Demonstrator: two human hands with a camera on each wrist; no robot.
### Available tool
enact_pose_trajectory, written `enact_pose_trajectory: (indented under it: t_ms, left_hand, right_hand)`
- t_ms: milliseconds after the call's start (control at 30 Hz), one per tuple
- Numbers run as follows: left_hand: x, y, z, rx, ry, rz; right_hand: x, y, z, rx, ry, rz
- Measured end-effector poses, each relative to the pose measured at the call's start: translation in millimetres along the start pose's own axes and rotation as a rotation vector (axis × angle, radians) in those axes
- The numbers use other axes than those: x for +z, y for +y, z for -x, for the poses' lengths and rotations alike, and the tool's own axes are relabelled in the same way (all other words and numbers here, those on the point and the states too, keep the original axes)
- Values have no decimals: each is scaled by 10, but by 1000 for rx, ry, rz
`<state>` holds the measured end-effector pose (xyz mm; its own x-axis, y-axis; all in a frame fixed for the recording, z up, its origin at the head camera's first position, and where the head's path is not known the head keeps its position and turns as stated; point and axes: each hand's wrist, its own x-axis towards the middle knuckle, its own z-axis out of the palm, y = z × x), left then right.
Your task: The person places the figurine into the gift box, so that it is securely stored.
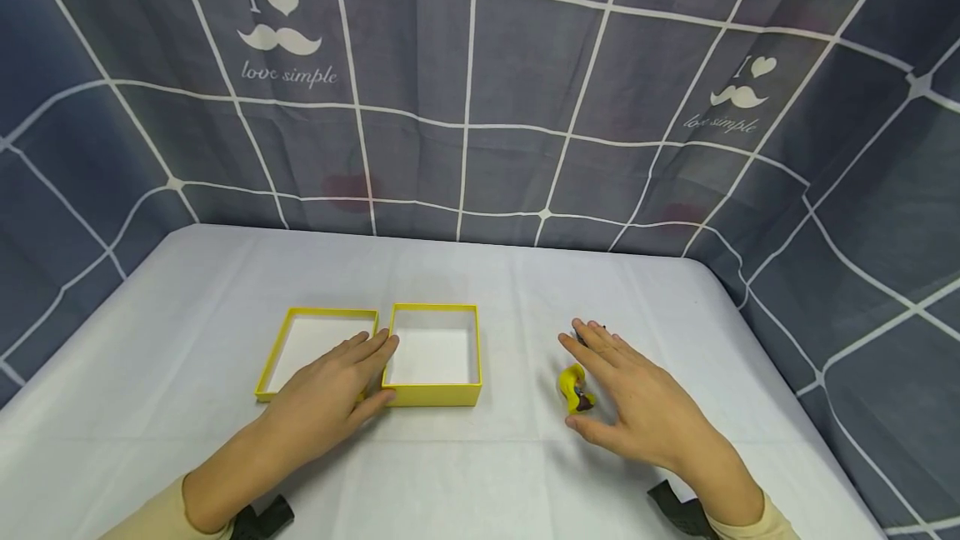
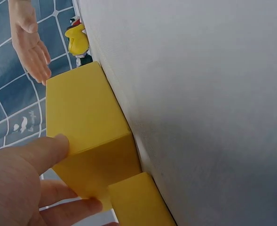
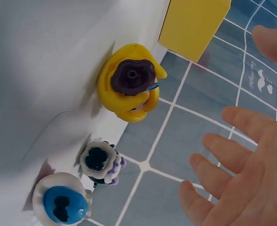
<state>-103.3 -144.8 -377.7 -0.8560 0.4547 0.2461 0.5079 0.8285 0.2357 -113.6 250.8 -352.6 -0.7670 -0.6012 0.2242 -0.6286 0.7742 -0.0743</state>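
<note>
An open yellow box (image 1: pixel 431 395) with a white inside stands upright on the table. My left hand (image 1: pixel 330 390) touches its left side with extended fingers, the thumb by its near left corner. In the left wrist view the thumb (image 2: pixel 53 149) lies on the box's edge. Spread above the table, my right hand (image 1: pixel 637 398) holds nothing. Just beside its palm is a small yellow toy figure (image 1: pixel 567 382) with a dark base. The right wrist view also shows a white-and-purple toy figure (image 3: pixel 114 165) and a blue-and-white toy figure (image 3: pixel 71 202), both mostly hidden in the head view.
To the left of the box lies a shallow yellow tray-like lid (image 1: pixel 273 357), open side up, partly under my left hand. A white cloth (image 1: pixel 510 473) covers the table. Dark checked curtains (image 1: pixel 412 48) hang behind it and at both sides.
</note>
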Motion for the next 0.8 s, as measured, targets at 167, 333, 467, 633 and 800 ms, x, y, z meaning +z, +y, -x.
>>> enact_pose_trajectory:
  t_ms: [167,333,467,633,800]
  left_hand:
    - [6,-2,-2,7,1,2]
    - [12,-7,4,20,9,26]
    - [15,-6,6,16,10,29]
    - [14,-1,8,16,9,29]
    - [12,5,7,16,6,28]
  right_hand:
    - [32,21,12,20,5,-33]
    - [73,40,24,30,17,-70]
    - [93,45,27,37,24,-97]
    - [109,43,25,50,33,-128]
    - [129,48,18,64,26,-145]
